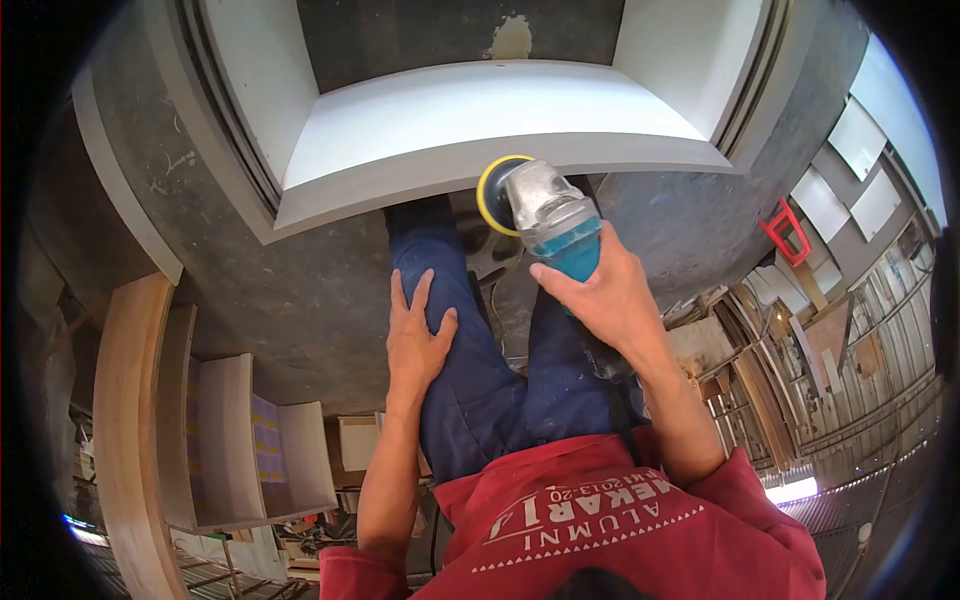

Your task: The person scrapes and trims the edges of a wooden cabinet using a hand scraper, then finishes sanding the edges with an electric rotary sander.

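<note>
My right hand (600, 290) is wrapped round the teal body of a power sander (560, 222). The sander has a silver head and a round pad with a yellow rim, which is up against or very near the front edge of a grey-white frame (420, 170). Whether the pad touches that edge I cannot tell. My left hand (417, 335) rests on my thigh in dark blue trousers, fingers spread, holding nothing.
A wooden board (130, 430) and an open pale cabinet (225, 430) stand at the lower left. At the right are a red plastic stool (787, 232), white panels (860, 138) and stacked wood pieces (765, 400). A cord hangs between my legs.
</note>
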Tool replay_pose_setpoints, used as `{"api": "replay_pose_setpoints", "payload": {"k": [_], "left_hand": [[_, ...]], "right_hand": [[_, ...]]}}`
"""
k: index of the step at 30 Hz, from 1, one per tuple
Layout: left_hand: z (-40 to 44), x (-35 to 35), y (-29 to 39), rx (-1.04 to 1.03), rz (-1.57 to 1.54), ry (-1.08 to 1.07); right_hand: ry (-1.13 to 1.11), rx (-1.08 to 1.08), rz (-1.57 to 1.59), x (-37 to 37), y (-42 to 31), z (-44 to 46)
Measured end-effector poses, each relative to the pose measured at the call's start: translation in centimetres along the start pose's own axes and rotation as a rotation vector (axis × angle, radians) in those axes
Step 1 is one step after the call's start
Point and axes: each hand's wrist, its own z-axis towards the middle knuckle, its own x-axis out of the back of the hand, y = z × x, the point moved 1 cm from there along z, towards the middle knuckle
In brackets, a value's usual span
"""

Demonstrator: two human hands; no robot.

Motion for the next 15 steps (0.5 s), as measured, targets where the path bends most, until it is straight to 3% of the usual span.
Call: {"api": "replay_pose_setpoints", "payload": {"k": [15], "left_hand": [[0.9,-5.4,5.5,0.011,0.241,0.041]], "right_hand": [[0.15,-0.104,0.155,11.8,13.8,2.6]]}}
